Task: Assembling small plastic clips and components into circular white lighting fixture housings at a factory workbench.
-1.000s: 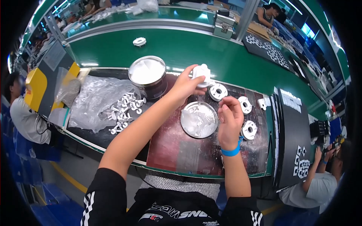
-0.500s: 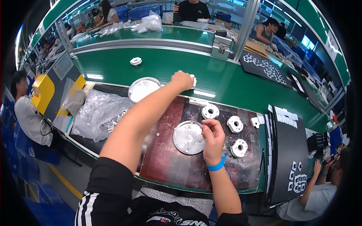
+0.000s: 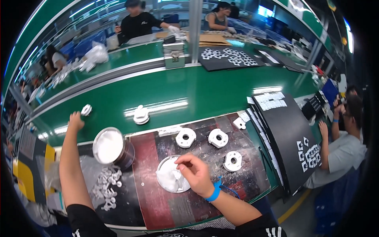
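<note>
My left hand reaches to the far left of the green bench with its fingers parted. Just beyond its fingertips lies a small white plastic part. A second, stacked-looking white part stands on the green surface. My right hand, a blue strap at its wrist, is above a round metal dish lined with clear plastic. Its thumb and forefinger are pinched together; anything between them is too small to make out. Three white ring-shaped housings sit on the dark red work mat, beyond and right of that hand.
A round tin with white contents stands left of the mat. Small white pieces lie by a plastic bag. Stacked black boards bearing white pieces rise at the right. A metal case sits behind; co-workers are across and to the right.
My left hand has left the stacked-looking white part on the green surface and swung left to the other one. My right hand stays pinched by the dish. The view has turned right.
</note>
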Available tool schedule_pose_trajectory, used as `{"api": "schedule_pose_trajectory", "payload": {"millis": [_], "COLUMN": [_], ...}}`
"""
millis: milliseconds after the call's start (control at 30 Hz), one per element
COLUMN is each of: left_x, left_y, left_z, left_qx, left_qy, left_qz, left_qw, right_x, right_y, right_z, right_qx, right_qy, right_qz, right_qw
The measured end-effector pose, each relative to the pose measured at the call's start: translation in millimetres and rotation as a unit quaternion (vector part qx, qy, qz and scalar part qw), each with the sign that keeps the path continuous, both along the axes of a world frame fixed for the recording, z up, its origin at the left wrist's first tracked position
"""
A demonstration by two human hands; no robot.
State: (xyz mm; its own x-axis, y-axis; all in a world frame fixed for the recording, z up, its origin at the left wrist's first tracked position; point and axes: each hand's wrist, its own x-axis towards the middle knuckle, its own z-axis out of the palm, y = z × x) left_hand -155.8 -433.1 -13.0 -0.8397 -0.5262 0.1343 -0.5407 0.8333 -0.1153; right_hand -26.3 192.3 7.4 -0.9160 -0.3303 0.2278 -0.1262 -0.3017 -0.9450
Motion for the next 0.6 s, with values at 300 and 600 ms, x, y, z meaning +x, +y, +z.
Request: {"api": "schedule_pose_trajectory", "payload": {"millis": [300, 600], "left_x": [-19.1, -33.0], "left_y": [-16.4, -65.2], "left_z": [-31.4, -48.7], "left_qx": [0.021, 0.03], "left_qy": [0.192, 0.172], "left_qz": [-0.03, -0.037], "left_qw": [0.981, 0.984], "right_x": [-6.8, -11.4], "right_y": [0.0, -1.3], "right_z": [-7.5, -4.1], "right_qx": [0.047, 0.024], "right_qy": [0.017, 0.032], "right_qz": [-0.004, -0.006], "right_qw": [0.999, 0.999]}}
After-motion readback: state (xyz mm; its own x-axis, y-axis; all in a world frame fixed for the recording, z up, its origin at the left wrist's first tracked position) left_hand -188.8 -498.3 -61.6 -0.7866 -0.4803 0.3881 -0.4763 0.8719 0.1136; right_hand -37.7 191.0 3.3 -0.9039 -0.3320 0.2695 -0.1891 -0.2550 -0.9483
